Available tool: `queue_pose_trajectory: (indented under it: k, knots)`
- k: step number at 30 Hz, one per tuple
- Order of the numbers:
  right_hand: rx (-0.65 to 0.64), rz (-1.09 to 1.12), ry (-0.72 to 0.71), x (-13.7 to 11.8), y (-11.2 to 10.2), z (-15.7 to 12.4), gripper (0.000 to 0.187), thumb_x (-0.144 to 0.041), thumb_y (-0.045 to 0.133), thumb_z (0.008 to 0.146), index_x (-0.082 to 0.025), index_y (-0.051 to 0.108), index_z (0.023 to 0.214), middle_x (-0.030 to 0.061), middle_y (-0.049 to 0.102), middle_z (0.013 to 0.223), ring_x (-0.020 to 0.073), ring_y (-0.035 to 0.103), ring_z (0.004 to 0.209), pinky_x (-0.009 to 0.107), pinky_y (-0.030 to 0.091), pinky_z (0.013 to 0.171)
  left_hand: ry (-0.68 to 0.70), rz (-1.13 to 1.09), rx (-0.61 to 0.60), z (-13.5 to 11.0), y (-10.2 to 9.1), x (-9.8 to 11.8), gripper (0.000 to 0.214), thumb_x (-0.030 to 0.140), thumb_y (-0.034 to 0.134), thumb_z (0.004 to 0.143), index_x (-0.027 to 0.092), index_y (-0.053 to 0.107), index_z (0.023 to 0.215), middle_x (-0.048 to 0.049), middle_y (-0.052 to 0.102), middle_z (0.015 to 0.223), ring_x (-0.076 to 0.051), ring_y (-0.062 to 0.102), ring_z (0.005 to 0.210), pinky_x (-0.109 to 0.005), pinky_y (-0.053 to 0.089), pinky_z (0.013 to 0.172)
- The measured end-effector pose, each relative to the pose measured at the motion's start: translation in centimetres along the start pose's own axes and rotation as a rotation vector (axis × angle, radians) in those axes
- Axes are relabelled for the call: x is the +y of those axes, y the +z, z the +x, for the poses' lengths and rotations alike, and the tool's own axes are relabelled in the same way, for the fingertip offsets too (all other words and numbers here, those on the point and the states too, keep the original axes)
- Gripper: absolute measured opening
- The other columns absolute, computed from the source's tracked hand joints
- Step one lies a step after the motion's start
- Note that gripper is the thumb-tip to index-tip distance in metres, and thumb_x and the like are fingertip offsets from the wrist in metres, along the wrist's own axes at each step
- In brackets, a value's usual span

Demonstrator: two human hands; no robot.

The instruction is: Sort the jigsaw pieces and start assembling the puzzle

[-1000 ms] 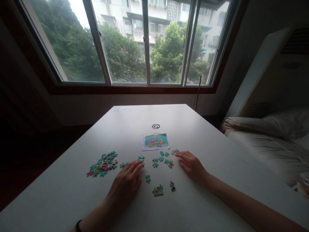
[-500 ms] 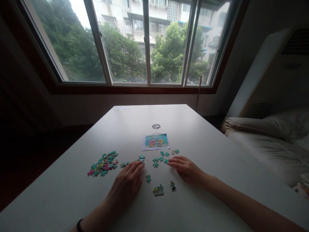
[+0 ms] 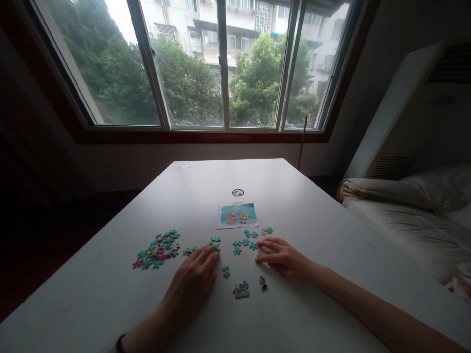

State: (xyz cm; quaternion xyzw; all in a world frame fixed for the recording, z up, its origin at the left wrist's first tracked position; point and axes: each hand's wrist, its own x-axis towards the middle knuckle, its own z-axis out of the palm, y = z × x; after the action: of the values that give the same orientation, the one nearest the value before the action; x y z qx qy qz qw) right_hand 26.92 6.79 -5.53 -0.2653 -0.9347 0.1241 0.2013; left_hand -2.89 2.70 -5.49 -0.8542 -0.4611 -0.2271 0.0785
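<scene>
- Picture sheet point(image 3: 238, 214): turquoise, with pink and yellow figures and a white margin; clock centre for the rest.
- Puzzle pile point(image 3: 158, 251), eight o'clock: mostly teal, flecked magenta and yellow-green.
- Loose pieces point(image 3: 245, 241), six o'clock: teal.
- Pale piece point(image 3: 264, 231), four o'clock: beige.
- Joined block point(image 3: 241, 291), six o'clock, farther out: green, multicoloured along its top.
- Upright-looking piece point(image 3: 263, 284), five o'clock: green and black, reddish tip.
- Wristband point(image 3: 120, 343), seven o'clock: black.
- Tabletop point(image 3: 316, 318): plain white.
- Window surround point(image 3: 195, 137), twelve o'clock: reddish brown.

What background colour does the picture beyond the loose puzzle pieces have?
The picture is mainly turquoise, with pink and yellow figures; the head view shows it.
</scene>
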Motion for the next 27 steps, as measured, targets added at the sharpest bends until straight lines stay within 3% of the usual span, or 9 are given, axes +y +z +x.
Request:
queue_pose_trajectory:
  k: [4,9,15,19,22,27]
  knots:
    - [0.087,0.108,0.069,0.1,0.1,0.1,0.039,-0.021,0.049,0.087,-0.021,0.046,0.125,0.0101,0.054,0.121,0.021,0.047,0.115,0.038,0.038,0.097,-0.005,-0.008,0.003,0.0,0.0,0.0,0.031,0.006,0.042,0.075,0.018,0.056,0.1,-0.008,0.058,0.111,-0.024,0.055,0.101,-0.04,0.049,0.085]
    - [0.236,0.167,0.191,0.6,0.7,0.8,0.027,-0.021,0.059,0.08,-0.017,0.056,0.106,0.0085,0.063,0.097,0.0195,0.059,0.092,0.032,0.049,0.08,-0.027,-0.025,0.029,0.0,-0.1,0.0,0.036,0.005,0.041,0.075,0.018,0.052,0.107,-0.0083,0.058,0.11,-0.023,0.055,0.101,-0.039,0.048,0.086]
    - [0.286,0.058,0.08,0.9,1.0,1.4,0.017,-0.019,0.047,0.087,-0.016,0.059,0.099,0.0078,0.066,0.088,0.0177,0.061,0.082,0.03,0.05,0.074,-0.047,-0.031,0.041,0.1,-0.3,0.2,0.034,0.006,0.042,0.075,0.018,0.053,0.104,-0.0074,0.058,0.108,-0.022,0.056,0.099,-0.037,0.049,0.085]
    - [0.419,0.117,0.287,1.0,0.6,1.3,0.016,-0.022,0.049,0.086,-0.018,0.062,0.095,0.0046,0.068,0.083,0.014,0.062,0.068,0.025,0.049,0.064,-0.042,-0.032,0.048,0.1,-0.2,0.1,0.033,0.006,0.042,0.075,0.018,0.054,0.104,-0.0076,0.058,0.107,-0.022,0.056,0.098,-0.037,0.049,0.085]
    - [0.414,0.113,0.429,1.0,0.1,1.4,0.009,-0.02,0.057,0.079,-0.018,0.065,0.081,0.0013,0.066,0.071,0.0131,0.059,0.06,0.024,0.047,0.059,-0.051,-0.029,0.045,0.0,0.0,0.0,0.033,0.006,0.042,0.075,0.018,0.055,0.103,-0.0077,0.058,0.108,-0.023,0.056,0.099,-0.037,0.049,0.085]
    - [0.368,0.149,0.466,1.3,-0.3,1.7,0.006,-0.014,0.061,0.073,-0.018,0.066,0.073,0.0006,0.063,0.068,0.0124,0.054,0.057,0.023,0.045,0.056,-0.051,-0.029,0.022,0.0,0.0,0.0,0.034,0.007,0.042,0.075,0.018,0.055,0.104,-0.0075,0.058,0.109,-0.023,0.055,0.1,-0.037,0.049,0.086]
